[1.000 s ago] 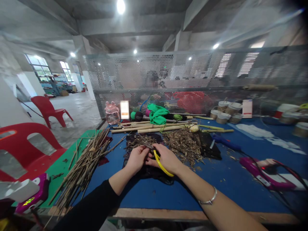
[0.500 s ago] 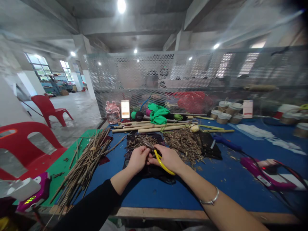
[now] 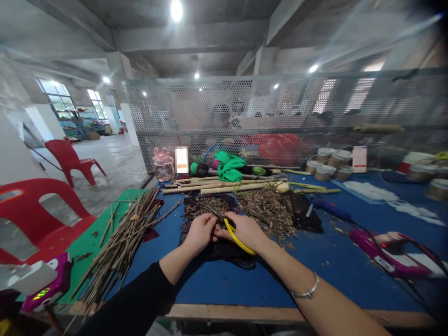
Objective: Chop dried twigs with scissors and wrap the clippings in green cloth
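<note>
My right hand (image 3: 247,232) is wrapped round a pair of yellow-handled shears (image 3: 241,243), whose dark metal end points up and to the left. Close beside it, my left hand (image 3: 200,233) has thumb and fingers pinched together; whatever lies in them is too small or hidden to make out. The fingertips of both hands nearly meet over a dark cloth (image 3: 224,252). Just beyond them lies a small heap of short twig pieces (image 3: 201,205), and a larger heap of brown chips (image 3: 269,210) spreads to the right.
Long thin twigs (image 3: 119,242) lie bundled at left. Pale sticks (image 3: 241,186) and green cloth (image 3: 229,164) lie at the back. A blue glue gun (image 3: 331,208) and purple power strip (image 3: 388,254) are at right, with a cord. A perforated metal screen (image 3: 196,107) stands behind.
Almost nothing differs. Both hands keep their place above the dark cloth, with the shears still in the right; the view has shifted very slightly.
</note>
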`<state>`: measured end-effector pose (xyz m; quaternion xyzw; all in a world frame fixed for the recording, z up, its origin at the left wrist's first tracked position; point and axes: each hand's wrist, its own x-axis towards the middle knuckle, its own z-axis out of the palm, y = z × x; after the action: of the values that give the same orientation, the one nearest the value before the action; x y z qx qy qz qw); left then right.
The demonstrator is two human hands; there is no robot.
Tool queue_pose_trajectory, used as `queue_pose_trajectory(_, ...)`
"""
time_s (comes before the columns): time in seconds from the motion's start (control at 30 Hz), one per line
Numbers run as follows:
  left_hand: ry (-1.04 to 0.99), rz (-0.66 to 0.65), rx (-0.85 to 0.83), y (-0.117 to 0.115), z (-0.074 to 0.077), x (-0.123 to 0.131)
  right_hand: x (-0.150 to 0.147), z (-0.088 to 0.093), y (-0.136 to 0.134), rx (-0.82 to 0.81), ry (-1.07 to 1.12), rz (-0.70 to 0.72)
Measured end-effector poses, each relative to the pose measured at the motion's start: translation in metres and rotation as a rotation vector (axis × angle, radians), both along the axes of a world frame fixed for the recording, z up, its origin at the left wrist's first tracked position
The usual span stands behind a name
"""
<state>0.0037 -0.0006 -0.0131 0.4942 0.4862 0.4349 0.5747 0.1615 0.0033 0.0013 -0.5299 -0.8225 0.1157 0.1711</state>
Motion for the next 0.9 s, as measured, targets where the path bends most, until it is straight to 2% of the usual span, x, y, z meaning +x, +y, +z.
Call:
queue_pose_trajectory(0.17, -0.100, 0.008, -0.009, -0.001, 0.004, 0.000, -0.001, -0.002, -0.001, 0.053, 0.017, 0.044)
queue_pose_trajectory(0.37, -0.133, -0.013, 0.006, 0.000, 0.001, -0.001, -0.003, -0.007, 0.001, 0.066, 0.070, 0.057)
queue_pose_trajectory(0.5, -0.096, -0.007, 0.042, 0.003, -0.002, -0.003, -0.005, -0.006, 0.000, 0.052, 0.065, 0.035)
queue_pose_trajectory(0.7, -0.012, -0.027, 0.082, 0.003, -0.006, -0.004, -0.007, -0.007, -0.002, 0.134, 0.028, 0.024)
queue_pose_trajectory(0.9, -0.039, -0.041, 0.046, 0.003, -0.007, -0.004, -0.003, -0.008, 0.002, 0.061, 0.013, 0.009)
